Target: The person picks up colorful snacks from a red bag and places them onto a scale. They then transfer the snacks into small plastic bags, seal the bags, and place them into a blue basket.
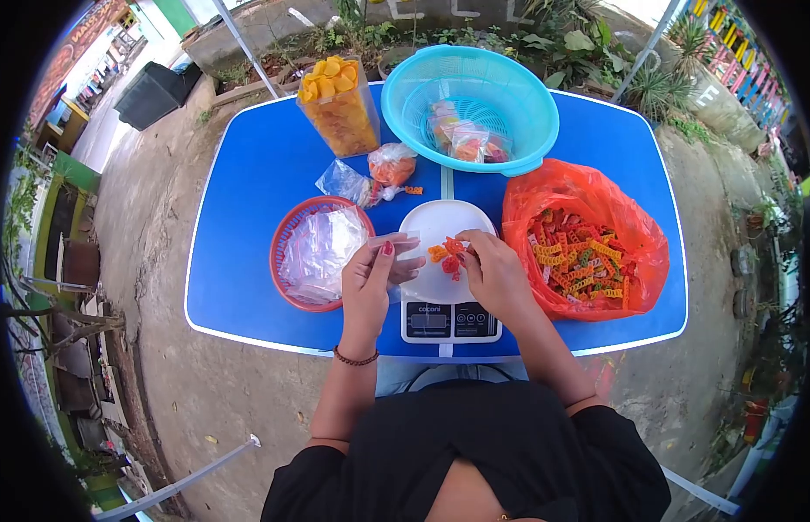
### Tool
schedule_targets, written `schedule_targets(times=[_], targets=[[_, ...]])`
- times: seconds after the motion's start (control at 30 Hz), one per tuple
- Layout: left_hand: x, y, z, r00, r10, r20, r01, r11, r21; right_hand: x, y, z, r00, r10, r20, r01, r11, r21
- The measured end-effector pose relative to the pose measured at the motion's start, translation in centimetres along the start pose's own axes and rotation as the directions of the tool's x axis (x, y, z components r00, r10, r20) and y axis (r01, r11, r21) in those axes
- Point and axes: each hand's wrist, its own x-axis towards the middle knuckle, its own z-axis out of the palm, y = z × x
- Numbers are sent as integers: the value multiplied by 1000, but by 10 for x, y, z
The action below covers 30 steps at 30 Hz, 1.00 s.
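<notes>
My left hand (376,271) is closed on a small clear plastic bag (412,244), held at the left side of the white kitchen scale (420,334). The thumb of my right hand (495,271) and its fingertips pinch red, wheel-shaped snack pieces (454,246) over the scale's round white plate (448,215). An orange snack piece (437,253) shows right beside them. To the left of my left hand, a red basket (280,277) holds a stack of clear plastic bags (322,248).
An open red plastic bag (644,235) of colourful snack pieces (579,265) lies at the right. Behind the scale stand a turquoise basket (405,104) with filled packets (470,143) and a tall bag of yellow chips (339,109). Small knotted bags (392,165) lie on the blue table (239,200).
</notes>
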Motion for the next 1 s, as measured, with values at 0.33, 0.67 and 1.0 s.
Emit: schedule_targets(times=[0.33, 0.67, 1.0], targets=[[1, -10, 5, 999, -34, 17, 35, 999, -27, -2, -1, -14, 994, -85, -65, 81, 995, -63], [-9, -17, 16, 994, 22, 108, -34, 993, 115, -5, -29, -37, 979, -184, -91, 196, 970, 144], [-30, 3, 19, 965, 68, 251, -180, 872, 456, -13, -42, -51, 948, -254, 193, 217, 957, 193]])
